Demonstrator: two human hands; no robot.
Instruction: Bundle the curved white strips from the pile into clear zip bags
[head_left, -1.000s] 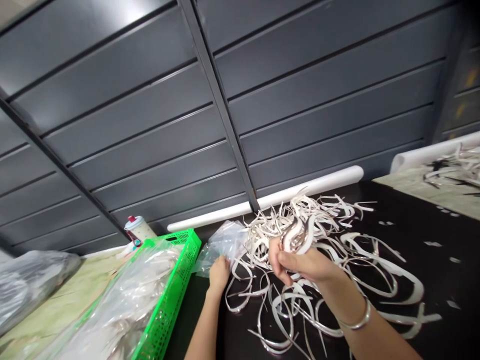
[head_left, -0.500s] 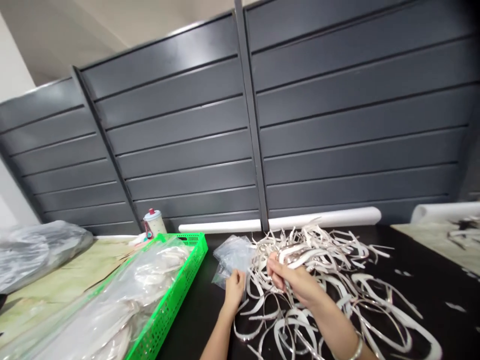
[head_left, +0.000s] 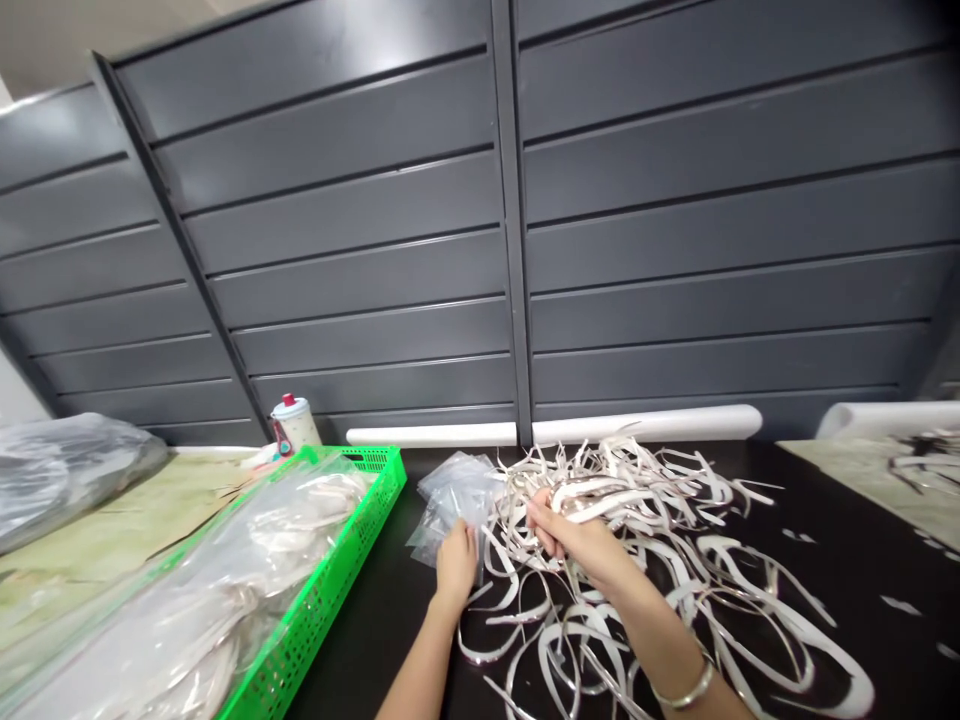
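Bare forearms, shiny silver bangle (head_left: 688,690) on right wrist.

Wall (head_left: 360,210) dk. gray w/ thin blackish horiz. lines, some glossy lt. streaks; post (head_left: 514,250) also dk. gray. Table (head_left: 352,620) black. Crate (head_left: 319,595) bright green w/ perforated pattern. Strips (head_left: 622,460) white & shiny silver-brown. Bags (head_left: 450,500) clear, slightly bluish. Cup (head_left: 304,430) off-white w/ small specks, lt. blue lid (head_left: 292,410), red cap (head_left: 288,399). Roll (head_left: 652,424) white. L. sheet (head_left: 127,505) pale yellow-grn. Bangle (head_left: 690,690) silver.
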